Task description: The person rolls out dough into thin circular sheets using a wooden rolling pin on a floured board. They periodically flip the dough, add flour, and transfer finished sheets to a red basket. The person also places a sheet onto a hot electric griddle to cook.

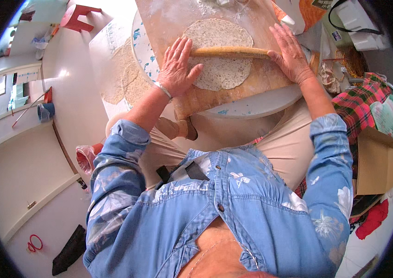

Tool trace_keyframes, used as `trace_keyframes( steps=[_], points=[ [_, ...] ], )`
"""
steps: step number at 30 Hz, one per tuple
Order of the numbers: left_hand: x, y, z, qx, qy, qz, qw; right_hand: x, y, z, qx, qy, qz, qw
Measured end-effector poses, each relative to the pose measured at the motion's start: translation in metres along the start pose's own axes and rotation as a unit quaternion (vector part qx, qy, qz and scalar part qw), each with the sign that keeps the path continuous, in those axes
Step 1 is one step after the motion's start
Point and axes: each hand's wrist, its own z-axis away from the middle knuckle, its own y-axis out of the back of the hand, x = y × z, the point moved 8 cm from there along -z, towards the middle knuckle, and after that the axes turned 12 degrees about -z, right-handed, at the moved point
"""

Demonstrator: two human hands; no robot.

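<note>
A thin round sheet of speckled dough [222, 74] lies on a floured wooden board [196, 102]. Across it runs a wooden rolling pin [231, 52], its ends hidden by my hands. My left hand [179, 67] lies flat over the left end, fingers stretched forward and thumb spread. Over the right end rests my right hand [290, 54], fingers extended and thumb beside the pin. Neither hand has its fingers curled round the pin. Loose flour [210, 7] whitens the far part of the board.
The board sits on a white round table [245, 107]. Flat dough sheets [127, 76] lie on a white surface to the left. A red stool [78, 17] stands far left. On the right are a cardboard box [375, 166] and plaid cloth [360, 100]. A lined red bin [87, 158] is by my left elbow.
</note>
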Motion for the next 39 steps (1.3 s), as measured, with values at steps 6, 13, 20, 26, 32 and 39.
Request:
trace_keyframes(
  steps=[6, 13, 20, 26, 32, 39],
  points=[
    [0.038, 0.011, 0.08, -0.073, -0.024, -0.001, 0.997, -0.045, 0.0, 0.061, -0.073, 0.05, -0.051, 0.995],
    [0.014, 0.002, 0.039, -0.006, 0.02, -0.051, 0.998, -0.026, -0.004, 0.032, -0.023, 0.016, -0.032, 0.999],
    [0.02, 0.01, 0.074, -0.048, 0.031, -0.016, 0.998, -0.058, 0.004, 0.047, -0.024, -0.014, -0.071, 0.997],
    [0.023, 0.004, 0.111, -0.077, 0.039, -0.023, 0.996, -0.076, 0.001, 0.068, -0.006, -0.009, -0.093, 0.996],
    [0.006, 0.008, 0.084, -0.048, 0.049, 0.002, 0.998, -0.114, -0.001, 0.082, -0.063, 0.042, -0.064, 0.995],
    [-0.029, 0.003, -0.046, 0.12, -0.021, -0.042, 0.992, -0.129, -0.026, 0.061, -0.002, -0.056, -0.077, 0.996]
  ],
)
